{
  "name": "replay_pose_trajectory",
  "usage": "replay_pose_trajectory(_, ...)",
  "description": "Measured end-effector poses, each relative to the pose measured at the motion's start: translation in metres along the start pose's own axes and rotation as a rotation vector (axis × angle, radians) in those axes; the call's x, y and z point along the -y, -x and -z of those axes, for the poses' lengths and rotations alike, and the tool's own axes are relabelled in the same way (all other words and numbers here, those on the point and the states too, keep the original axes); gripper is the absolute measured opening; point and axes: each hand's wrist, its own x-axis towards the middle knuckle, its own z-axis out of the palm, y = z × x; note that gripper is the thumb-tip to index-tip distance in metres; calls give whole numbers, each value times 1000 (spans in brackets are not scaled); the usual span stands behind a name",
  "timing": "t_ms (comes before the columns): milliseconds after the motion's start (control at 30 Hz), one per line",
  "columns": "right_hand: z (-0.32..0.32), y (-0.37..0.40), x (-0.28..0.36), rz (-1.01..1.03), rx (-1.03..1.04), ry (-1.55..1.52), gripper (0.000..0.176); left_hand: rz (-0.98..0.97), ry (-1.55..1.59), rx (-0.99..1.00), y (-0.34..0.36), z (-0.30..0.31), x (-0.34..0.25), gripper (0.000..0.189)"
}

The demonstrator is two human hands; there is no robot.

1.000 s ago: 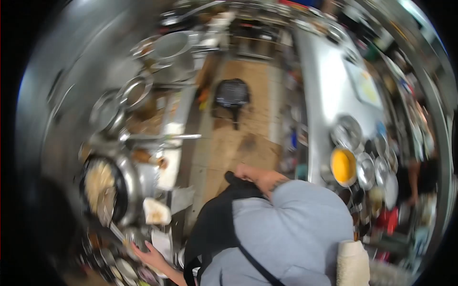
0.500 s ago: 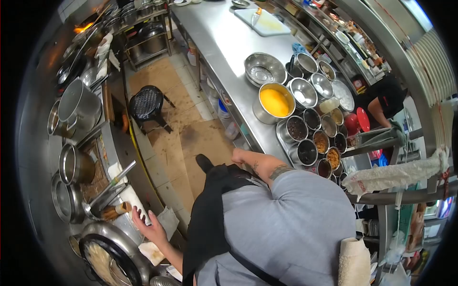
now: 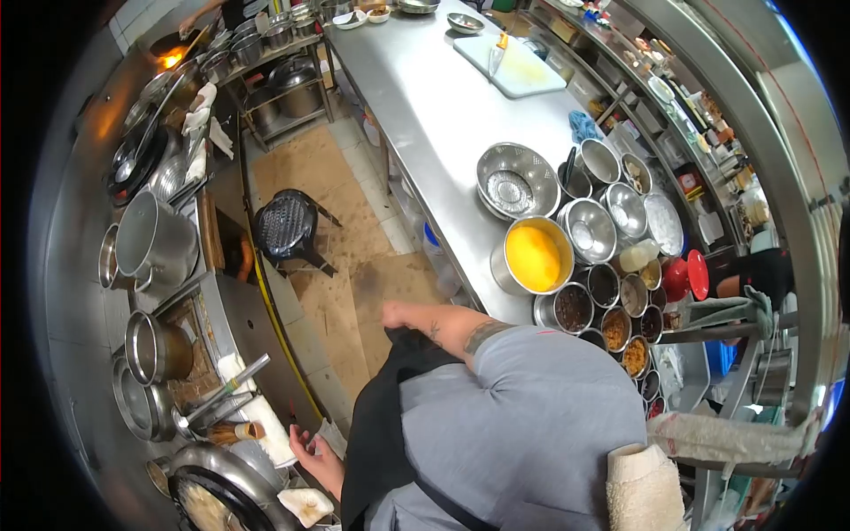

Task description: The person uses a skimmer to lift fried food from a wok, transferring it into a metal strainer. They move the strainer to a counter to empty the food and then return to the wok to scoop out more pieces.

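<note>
My left hand (image 3: pixel 316 458) is held low at the left, palm up, with loosely curled fingers apart and nothing in them. Nearby lie a long white cloth (image 3: pixel 268 431), a folded white cloth (image 3: pixel 305 505), a bamboo brush (image 3: pixel 235 432) and a metal ladle (image 3: pixel 226 392). Below these, a wok (image 3: pixel 243 509) holds pale, cloudy contents. My right hand (image 3: pixel 400 314), at the end of a tattooed forearm, is closed just above my black apron (image 3: pixel 381 407). Its fingers are mostly hidden, and I cannot make out what they hold.
A steel counter (image 3: pixel 398 75) carries a pot of yellow liquid (image 3: pixel 536 255), a colander (image 3: pixel 518 180), a cutting board with a knife (image 3: pixel 522 75) and several ingredient tins. A black stool (image 3: pixel 288 226) stands in the aisle. Flame (image 3: pixel 173 58) burns at the far-left stove. Another person (image 3: pixel 763 276) is at right.
The view has shifted, with the counter and stove moving right in it. My left hand has drawn nearer my body, fingers more curled. My right hand is farther from the counter.
</note>
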Motion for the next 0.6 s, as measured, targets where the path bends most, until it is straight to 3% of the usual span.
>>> replay_pose_trajectory(100, 63, 22, 20, -100, -87, -96, 23, -13, 52, 14, -24, -23, -25, 54)
replay_pose_trajectory(200, 109, 60, 14, -34, -58, -56, 21, -37, 81, 34, -49, -45, -40, 54)
replay_pose_trajectory(233, 117, 72, 11, -121, -28, -209, 24, -47, 98, 43, -56, -52, -44, 54)
replay_pose_trajectory(300, 128, 91, 0, -297, 29, -520, 33, -94, 90, 70, -69, -62, -49, 55)
replay_pose_trajectory(400, 130, 110, -8, -385, -56, -776, 36, -149, 73, 127, -82, -77, -68, 55)
replay_pose_trajectory(600, 137, 144, 9, -425, -201, -979, 27, -243, 47, 229, -108, -92, -97, 57)
